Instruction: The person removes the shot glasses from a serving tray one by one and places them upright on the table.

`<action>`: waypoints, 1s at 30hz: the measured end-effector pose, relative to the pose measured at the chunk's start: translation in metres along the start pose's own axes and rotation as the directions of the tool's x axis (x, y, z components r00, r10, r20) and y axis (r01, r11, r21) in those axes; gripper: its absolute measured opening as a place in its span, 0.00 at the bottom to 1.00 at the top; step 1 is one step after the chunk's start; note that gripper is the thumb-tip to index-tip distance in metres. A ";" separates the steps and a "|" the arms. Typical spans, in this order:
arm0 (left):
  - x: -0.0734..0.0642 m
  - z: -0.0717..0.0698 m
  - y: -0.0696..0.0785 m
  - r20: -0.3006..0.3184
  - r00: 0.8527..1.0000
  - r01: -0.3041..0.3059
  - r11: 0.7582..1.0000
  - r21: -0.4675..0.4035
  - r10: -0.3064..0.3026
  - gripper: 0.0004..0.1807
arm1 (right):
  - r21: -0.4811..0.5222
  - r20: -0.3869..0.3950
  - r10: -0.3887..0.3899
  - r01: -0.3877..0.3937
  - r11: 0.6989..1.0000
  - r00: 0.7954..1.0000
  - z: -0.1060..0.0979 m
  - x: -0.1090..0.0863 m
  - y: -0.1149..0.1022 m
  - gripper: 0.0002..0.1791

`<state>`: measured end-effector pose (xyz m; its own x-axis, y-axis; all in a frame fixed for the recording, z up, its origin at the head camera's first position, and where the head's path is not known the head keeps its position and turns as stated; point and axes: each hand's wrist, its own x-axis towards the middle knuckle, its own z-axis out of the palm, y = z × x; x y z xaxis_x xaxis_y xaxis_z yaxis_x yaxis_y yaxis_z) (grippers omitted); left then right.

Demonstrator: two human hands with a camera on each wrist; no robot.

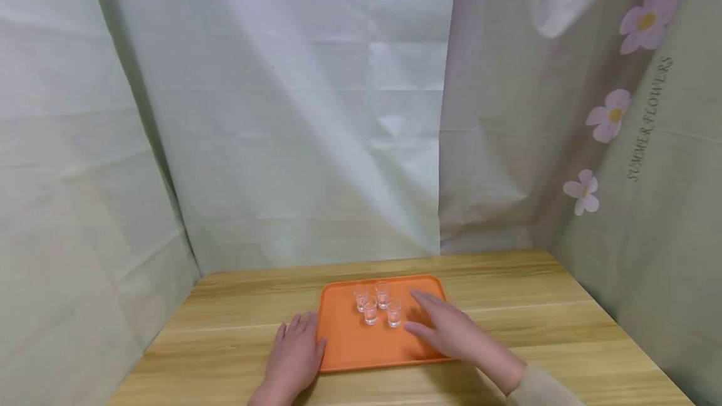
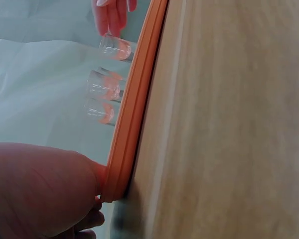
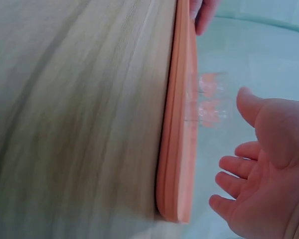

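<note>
An orange tray lies on the wooden table, with several small clear shot glasses standing in a close group on it. At the tray's left edge is my left hand, its fingers stretched forward beside the rim and its thumb touching the rim. The left wrist view shows that thumb against the tray's corner. My right hand hovers over the tray's right side, thumb and fingers spread, near the closest glass with a gap between them. In the right wrist view its palm holds nothing.
The wooden tabletop extends around the tray on all sides. Pale green sheets hang behind and at both sides of the table. Printed flowers and lettering decorate the right one.
</note>
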<state>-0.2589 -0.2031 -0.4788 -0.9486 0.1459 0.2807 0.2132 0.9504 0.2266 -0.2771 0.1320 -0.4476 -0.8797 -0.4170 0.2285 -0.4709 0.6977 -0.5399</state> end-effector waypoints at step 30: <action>0.003 0.035 -0.025 -0.109 0.994 -0.054 0.976 -0.209 0.032 0.27 | 0.359 -0.008 0.118 -0.107 0.927 0.993 0.033 0.039 0.005 0.30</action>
<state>-0.2750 -0.2165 -0.5166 -0.9102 0.1449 0.3880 0.3083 0.8626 0.4011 -0.3121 0.0998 -0.4684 -0.9296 -0.3270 0.1702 -0.3190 0.4820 -0.8160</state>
